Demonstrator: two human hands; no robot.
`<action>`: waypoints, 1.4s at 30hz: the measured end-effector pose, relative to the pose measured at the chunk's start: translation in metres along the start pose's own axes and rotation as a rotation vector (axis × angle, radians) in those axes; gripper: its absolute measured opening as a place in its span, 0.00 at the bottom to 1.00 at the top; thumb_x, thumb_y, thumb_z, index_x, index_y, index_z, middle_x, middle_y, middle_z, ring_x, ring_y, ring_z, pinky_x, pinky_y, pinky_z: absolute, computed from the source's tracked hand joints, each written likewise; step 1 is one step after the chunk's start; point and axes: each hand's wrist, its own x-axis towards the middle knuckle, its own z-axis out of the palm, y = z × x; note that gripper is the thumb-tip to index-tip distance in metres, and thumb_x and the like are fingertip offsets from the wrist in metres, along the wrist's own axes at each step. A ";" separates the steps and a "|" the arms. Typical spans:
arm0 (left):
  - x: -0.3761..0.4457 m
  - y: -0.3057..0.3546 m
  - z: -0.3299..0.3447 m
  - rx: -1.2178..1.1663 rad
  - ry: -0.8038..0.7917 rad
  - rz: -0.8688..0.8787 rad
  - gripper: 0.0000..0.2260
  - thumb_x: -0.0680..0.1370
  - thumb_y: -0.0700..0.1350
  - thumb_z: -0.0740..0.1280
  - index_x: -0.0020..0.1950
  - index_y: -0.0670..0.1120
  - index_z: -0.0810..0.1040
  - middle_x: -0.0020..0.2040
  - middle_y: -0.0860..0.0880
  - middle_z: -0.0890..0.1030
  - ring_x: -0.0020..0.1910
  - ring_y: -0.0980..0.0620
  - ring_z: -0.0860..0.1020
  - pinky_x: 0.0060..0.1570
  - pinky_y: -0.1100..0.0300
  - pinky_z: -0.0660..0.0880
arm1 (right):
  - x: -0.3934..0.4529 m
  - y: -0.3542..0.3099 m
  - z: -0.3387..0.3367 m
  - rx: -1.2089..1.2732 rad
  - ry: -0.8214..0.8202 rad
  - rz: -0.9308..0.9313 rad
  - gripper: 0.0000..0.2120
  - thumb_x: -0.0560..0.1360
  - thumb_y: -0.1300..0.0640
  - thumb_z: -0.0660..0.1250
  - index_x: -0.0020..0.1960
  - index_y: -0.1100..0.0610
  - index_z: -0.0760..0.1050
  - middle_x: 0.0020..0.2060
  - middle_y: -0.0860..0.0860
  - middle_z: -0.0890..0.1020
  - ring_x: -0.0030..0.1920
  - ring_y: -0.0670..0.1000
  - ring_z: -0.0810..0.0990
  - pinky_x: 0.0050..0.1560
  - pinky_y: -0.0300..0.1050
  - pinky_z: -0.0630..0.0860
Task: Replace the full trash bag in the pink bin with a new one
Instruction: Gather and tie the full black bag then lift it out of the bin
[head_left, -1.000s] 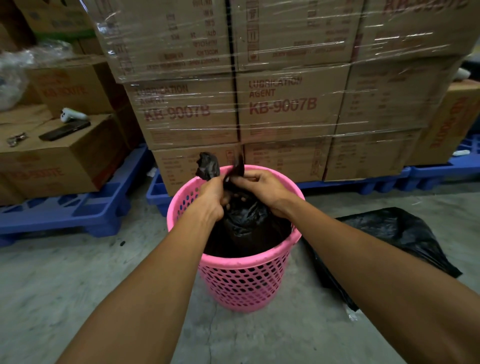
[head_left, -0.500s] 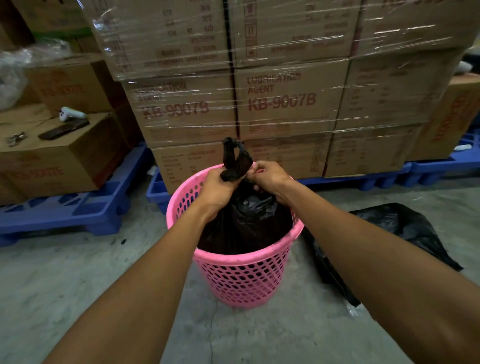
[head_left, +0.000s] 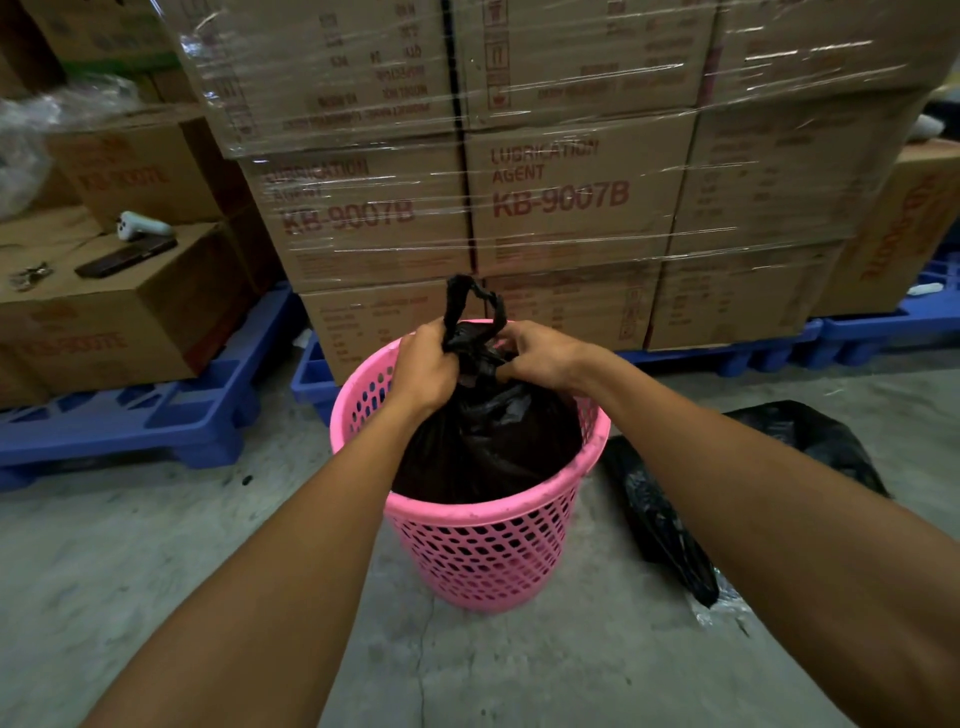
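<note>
A pink perforated bin (head_left: 483, 551) stands on the concrete floor in the middle of the view. Inside it sits a full black trash bag (head_left: 488, 441) with its neck gathered above the rim. The bag's top ends form a loop sticking up between my hands. My left hand (head_left: 423, 371) grips the neck on the left side. My right hand (head_left: 540, 356) pinches it on the right. A second black bag (head_left: 670, 525) lies flat on the floor right of the bin, partly hidden by my right forearm.
Shrink-wrapped cardboard boxes (head_left: 561, 197) on blue pallets (head_left: 145, 421) stand close behind the bin. On a box at the left lie a phone (head_left: 124, 257), a white device (head_left: 140, 226) and keys (head_left: 28, 275). Bare concrete floor (head_left: 130, 561) spreads left and in front.
My hands have drawn the bag's two top ends together and upward, from separate ends into a single raised loop. The bag's neck looks tighter and sits higher in the bin.
</note>
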 end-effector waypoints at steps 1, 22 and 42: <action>0.003 -0.001 0.002 -0.044 -0.016 -0.077 0.12 0.75 0.33 0.61 0.53 0.40 0.82 0.44 0.46 0.83 0.44 0.50 0.78 0.42 0.60 0.69 | 0.000 0.002 0.001 0.033 0.005 -0.033 0.18 0.69 0.73 0.65 0.52 0.55 0.72 0.45 0.53 0.81 0.46 0.50 0.82 0.49 0.48 0.80; 0.009 0.006 -0.004 -0.902 -0.183 -0.629 0.15 0.84 0.46 0.56 0.42 0.45 0.77 0.20 0.51 0.75 0.17 0.58 0.70 0.19 0.67 0.65 | -0.001 0.009 0.026 0.448 0.150 -0.133 0.06 0.81 0.54 0.60 0.50 0.54 0.75 0.46 0.59 0.77 0.50 0.54 0.77 0.57 0.50 0.73; -0.002 -0.069 -0.032 0.735 -0.073 -0.455 0.13 0.76 0.45 0.59 0.57 0.49 0.78 0.62 0.43 0.75 0.65 0.40 0.68 0.67 0.42 0.56 | 0.002 0.037 0.007 -0.597 0.323 -0.029 0.14 0.83 0.55 0.53 0.56 0.64 0.71 0.55 0.66 0.80 0.55 0.64 0.77 0.50 0.50 0.67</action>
